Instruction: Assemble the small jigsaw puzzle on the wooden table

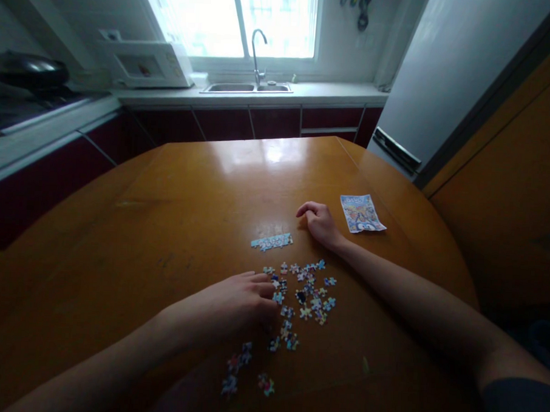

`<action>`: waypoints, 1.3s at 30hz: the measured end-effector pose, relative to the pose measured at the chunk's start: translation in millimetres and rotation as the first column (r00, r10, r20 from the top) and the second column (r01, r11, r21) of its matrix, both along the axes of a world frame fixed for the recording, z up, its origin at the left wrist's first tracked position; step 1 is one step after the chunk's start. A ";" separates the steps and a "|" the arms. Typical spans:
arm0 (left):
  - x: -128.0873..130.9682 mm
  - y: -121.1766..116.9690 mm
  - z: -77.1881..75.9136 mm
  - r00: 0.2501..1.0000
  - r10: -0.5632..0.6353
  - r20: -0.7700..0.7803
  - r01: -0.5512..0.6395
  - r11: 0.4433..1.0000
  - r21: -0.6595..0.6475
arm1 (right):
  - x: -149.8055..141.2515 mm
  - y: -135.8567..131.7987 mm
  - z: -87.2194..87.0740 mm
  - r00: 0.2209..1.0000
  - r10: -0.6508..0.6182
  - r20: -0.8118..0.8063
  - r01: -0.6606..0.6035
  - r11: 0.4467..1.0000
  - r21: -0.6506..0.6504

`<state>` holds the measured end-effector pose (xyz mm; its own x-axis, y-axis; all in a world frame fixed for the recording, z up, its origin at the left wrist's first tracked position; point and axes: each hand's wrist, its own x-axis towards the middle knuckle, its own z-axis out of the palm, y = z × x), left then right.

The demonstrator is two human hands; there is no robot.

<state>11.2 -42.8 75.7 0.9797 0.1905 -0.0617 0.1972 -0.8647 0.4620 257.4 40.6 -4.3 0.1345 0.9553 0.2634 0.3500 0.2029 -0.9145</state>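
Small multicoloured jigsaw pieces scattered loose on glossy orange-brown wooden table; left hand palm down at scatter's left edge, fingers bent, tips partly hidden, unable to say whether pinching piece; joined pale-blue-and-white puzzle strip lies beyond scatter; right hand near strip's right end, fingers curled, unable to say whether holding anything; blue printed rectangular paper sheet lies right of right hand.
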 end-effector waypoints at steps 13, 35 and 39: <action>-1.1 -7.1 -13.8 0.996 0.072 -0.043 -0.065 0.987 0.146 | -0.1 0.4 0.0 1.000 0.008 -0.003 -0.008 1.000 0.008; 2.9 4.1 -5.9 0.998 0.012 0.069 -0.013 1.000 0.012 | 0.2 1.8 -0.2 1.000 0.005 0.013 -0.005 1.000 0.004; 5.7 0.6 -16.7 0.995 0.024 0.096 -0.012 0.992 -0.129 | -0.2 1.4 1.0 1.000 0.006 0.007 -0.006 1.000 -0.002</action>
<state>16.9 -42.2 59.0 0.9788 0.2047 0.0082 0.1611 -0.7939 0.5862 257.3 41.9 -3.3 0.1268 0.9565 0.2628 0.3548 0.2037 -0.9125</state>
